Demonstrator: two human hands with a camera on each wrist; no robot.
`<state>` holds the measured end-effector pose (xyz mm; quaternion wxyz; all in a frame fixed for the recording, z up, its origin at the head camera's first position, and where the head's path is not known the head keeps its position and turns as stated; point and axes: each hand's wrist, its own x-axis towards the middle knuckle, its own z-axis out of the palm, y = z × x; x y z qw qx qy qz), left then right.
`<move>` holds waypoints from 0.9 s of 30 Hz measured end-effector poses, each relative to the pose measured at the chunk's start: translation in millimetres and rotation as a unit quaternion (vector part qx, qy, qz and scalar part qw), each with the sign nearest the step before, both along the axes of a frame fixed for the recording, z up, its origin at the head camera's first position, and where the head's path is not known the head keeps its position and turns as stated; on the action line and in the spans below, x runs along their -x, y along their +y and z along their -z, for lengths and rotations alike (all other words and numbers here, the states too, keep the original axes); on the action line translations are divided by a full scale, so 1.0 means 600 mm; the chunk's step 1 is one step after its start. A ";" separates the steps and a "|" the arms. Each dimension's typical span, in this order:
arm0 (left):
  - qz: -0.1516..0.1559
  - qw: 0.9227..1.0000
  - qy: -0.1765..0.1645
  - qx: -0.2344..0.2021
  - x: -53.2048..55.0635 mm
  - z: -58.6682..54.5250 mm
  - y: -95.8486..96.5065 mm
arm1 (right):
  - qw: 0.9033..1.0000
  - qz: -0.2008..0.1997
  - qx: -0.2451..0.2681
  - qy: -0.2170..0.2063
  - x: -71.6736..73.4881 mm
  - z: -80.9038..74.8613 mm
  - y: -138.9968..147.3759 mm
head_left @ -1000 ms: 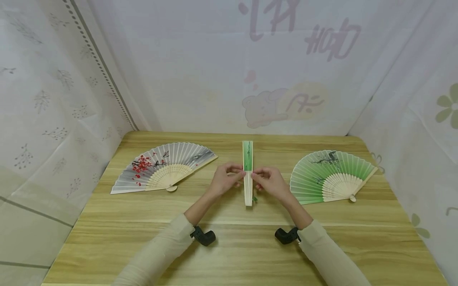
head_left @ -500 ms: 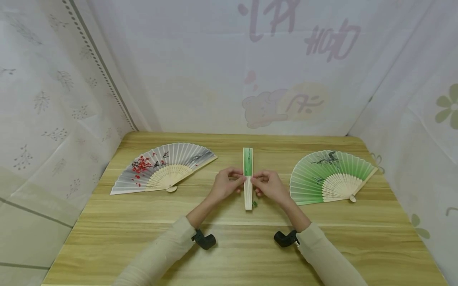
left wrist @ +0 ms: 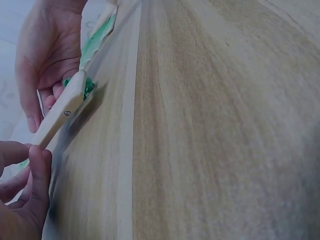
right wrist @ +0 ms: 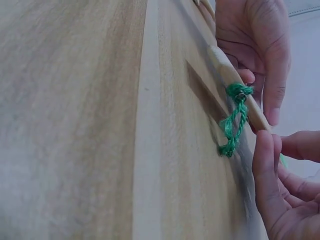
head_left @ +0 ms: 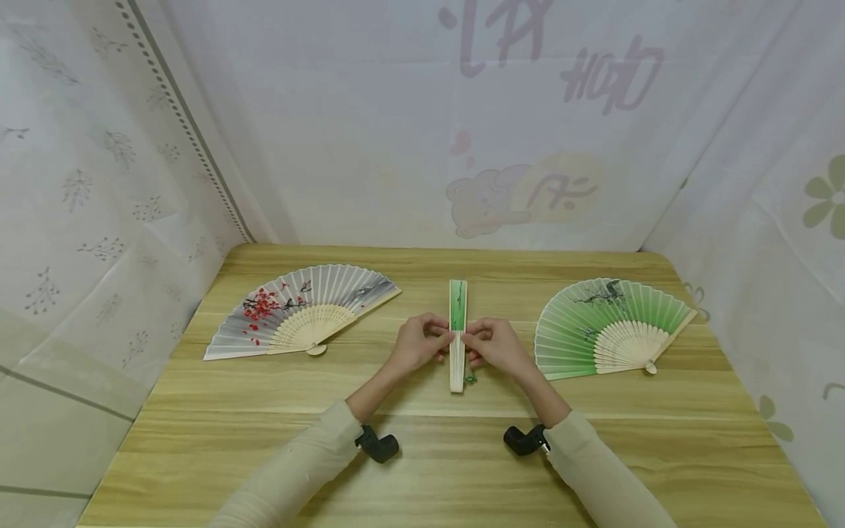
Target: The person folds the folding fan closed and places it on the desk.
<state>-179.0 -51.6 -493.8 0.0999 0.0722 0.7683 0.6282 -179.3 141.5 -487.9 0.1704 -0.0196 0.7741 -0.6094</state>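
Between my two hands is a folded hand fan (head_left: 457, 363), pale ribs toward me and green printed cloth at the far end. My left hand (head_left: 417, 345) pinches its left side near the middle with thumb and fingers. From the right, my right hand (head_left: 499, 345) pinches the opposite side at the same height. A knotted green cord (right wrist: 237, 117) hangs from the fan's near end in the right wrist view. The left wrist view shows a small metal rivet on the fan (left wrist: 62, 107) and its shadow on the wood just beneath.
A spread grey fan with red blossoms (head_left: 313, 312) lies on the left of the wooden table (head_left: 436, 469). To the right lies a spread green fan (head_left: 610, 326), close to my right wrist. Printed curtains (head_left: 370, 147) stand behind and at both sides.
Both hands have brought the folded fan slightly toward me and lower in the head view. Their pinch on it stays the same, and the two spread fans have not moved.
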 end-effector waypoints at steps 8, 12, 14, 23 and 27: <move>0.002 1.000 0.005 0.031 -0.001 0.002 -0.001 | 1.000 -0.012 0.004 -0.015 0.003 -0.003 -0.002; -0.001 0.999 0.003 0.042 -0.002 0.000 0.000 | 1.000 -0.013 0.001 -0.012 0.005 -0.003 -0.002; -0.001 0.999 0.003 0.053 -0.003 -0.002 0.001 | 1.000 -0.011 0.000 -0.009 0.007 0.004 -0.001; 0.000 0.997 -0.006 0.075 -0.006 -0.006 0.003 | 1.000 -0.027 -0.013 -0.006 0.007 0.000 -0.002; 0.000 0.997 -0.007 0.076 -0.007 -0.008 0.002 | 0.999 -0.029 -0.016 -0.002 0.007 0.001 -0.002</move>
